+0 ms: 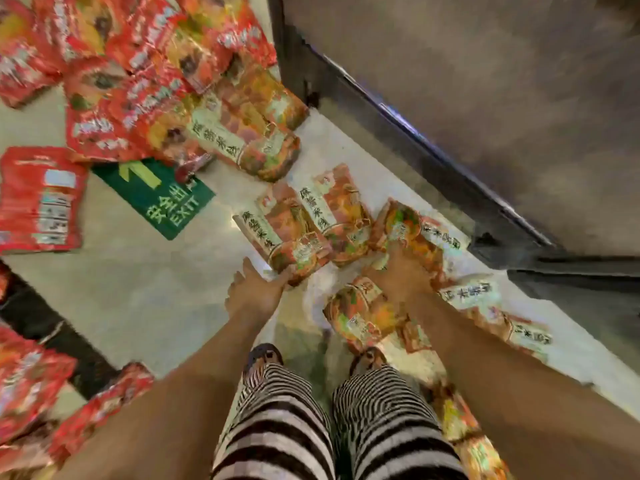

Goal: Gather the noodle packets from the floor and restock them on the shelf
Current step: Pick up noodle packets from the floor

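Underfoot, seen from the head camera looking straight down, a pale speckled floor [131,292] carries a green floor sign with an arrow and the word EXIT [162,199]. Right of the sign, between it and a dark metal shelf base [391,112], lie orange-and-cream plastic noodle packets [332,209], some overlapping. The left hand [251,294] reaches to the packet nearest the sign. Its grip is apart, with the thumb spread and straight fingers touching that packet's lower edge. The right hand [403,273], further right of the sign, rests on another of these packets. Blur hides its fingers, so I cannot tell whether its grip is clamped. Above and left of the sign sprawls a heap of red foil noodle packets [138,81]. Below the sign stand legs in black-and-white striped trousers [277,410].
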The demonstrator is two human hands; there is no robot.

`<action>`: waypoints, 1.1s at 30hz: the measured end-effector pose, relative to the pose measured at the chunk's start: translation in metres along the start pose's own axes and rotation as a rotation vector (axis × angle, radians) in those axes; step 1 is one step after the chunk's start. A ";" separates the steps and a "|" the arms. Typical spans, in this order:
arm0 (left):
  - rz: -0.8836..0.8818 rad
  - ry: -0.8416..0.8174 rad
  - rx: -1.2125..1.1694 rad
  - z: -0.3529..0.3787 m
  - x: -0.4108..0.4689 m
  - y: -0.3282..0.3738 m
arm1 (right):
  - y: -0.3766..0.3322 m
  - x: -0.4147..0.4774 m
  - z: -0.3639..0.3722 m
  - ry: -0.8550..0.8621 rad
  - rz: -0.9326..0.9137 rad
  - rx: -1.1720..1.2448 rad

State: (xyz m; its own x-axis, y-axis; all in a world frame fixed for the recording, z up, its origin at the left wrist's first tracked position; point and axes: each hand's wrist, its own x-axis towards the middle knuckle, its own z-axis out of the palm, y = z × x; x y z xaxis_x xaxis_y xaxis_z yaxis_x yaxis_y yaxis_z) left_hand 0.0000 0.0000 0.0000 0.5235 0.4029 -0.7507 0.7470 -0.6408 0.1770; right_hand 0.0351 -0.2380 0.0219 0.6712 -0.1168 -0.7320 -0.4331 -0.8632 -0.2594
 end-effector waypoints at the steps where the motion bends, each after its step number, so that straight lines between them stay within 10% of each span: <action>1: 0.002 0.011 -0.061 0.016 0.021 -0.002 | 0.000 0.025 0.011 0.048 -0.054 0.056; 14: -0.111 0.292 -0.640 0.126 0.199 0.003 | -0.005 0.261 0.051 0.082 -0.058 -0.031; 33: -0.062 0.118 -0.878 0.054 0.165 -0.037 | -0.028 0.196 0.055 0.046 -0.035 0.556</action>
State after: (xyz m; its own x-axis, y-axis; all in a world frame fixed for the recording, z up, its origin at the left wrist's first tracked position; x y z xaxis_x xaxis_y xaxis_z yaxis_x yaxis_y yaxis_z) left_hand 0.0373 0.0551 -0.1647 0.4743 0.5162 -0.7131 0.7947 0.0975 0.5991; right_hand 0.1459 -0.2096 -0.1488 0.7108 -0.1247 -0.6923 -0.6540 -0.4796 -0.5851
